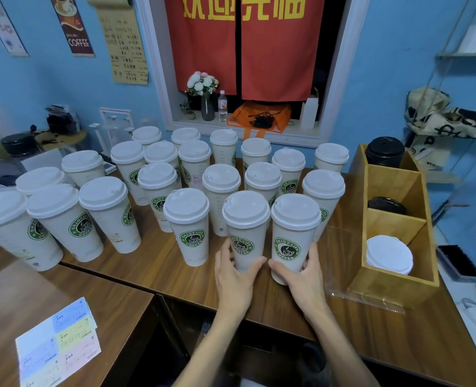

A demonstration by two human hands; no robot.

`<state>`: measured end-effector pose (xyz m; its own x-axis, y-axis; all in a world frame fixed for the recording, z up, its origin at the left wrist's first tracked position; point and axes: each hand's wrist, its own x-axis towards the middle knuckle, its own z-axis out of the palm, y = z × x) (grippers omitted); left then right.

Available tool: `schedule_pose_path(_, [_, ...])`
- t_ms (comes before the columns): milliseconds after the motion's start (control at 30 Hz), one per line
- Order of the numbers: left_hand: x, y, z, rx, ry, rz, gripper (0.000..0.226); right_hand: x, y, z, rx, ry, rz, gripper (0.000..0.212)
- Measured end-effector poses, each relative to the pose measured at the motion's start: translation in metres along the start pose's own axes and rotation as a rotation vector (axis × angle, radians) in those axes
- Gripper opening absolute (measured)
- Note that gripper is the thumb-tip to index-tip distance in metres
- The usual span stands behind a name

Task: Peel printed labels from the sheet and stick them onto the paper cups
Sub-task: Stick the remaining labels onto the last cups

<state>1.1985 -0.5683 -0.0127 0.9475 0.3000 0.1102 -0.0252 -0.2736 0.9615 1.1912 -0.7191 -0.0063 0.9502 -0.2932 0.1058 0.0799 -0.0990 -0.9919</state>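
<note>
With the left hand (pixel 232 270) and right hand (pixel 301 275) each curled round a lidded paper cup (pixel 245 233), turn them logo-away, leaving blank wall for labels from the sheet (pixel 58 347).

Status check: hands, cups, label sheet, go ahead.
Left hand grips one lidded cup; right hand grips the next cup. Label sheet untouched, near left. Nothing in the way.

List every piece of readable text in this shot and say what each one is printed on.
"ENJOY LIFE COFFEE": green round logo on the paper cups.
"COFFEE": poster on the blue wall.
"欢迎光临", tops cut off: yellow characters on the red curtain.
Handwritten menu scroll: too blurred to read.
Label sheet on the desk: print too small to read.
Pink sticker on a back cup: unreadable.
</note>
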Motion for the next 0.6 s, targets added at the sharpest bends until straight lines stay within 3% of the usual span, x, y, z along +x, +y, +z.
schedule_pose_path(200, [-0.007,0.036,-0.023,-0.182,0.025,0.028,0.092,-0.003,-0.038,-0.004,0.061,-0.041,-0.081,0.071])
schedule_pose_path(333, [-0.009,0.073,-0.046,-0.224,0.11,0.096,0.088,-0.002,-0.083,0.005,0.106,-0.096,-0.177,0.083])
schedule_pose_path(467, [-0.011,0.108,-0.076,-0.287,0.205,0.178,0.08,-0.003,-0.127,0.025,0.168,-0.21,-0.26,0.087])
schedule_pose_path(600, [-0.011,0.132,-0.12,-0.289,0.327,0.246,0.083,-0.01,-0.166,0.059,0.244,-0.341,-0.287,0.077])
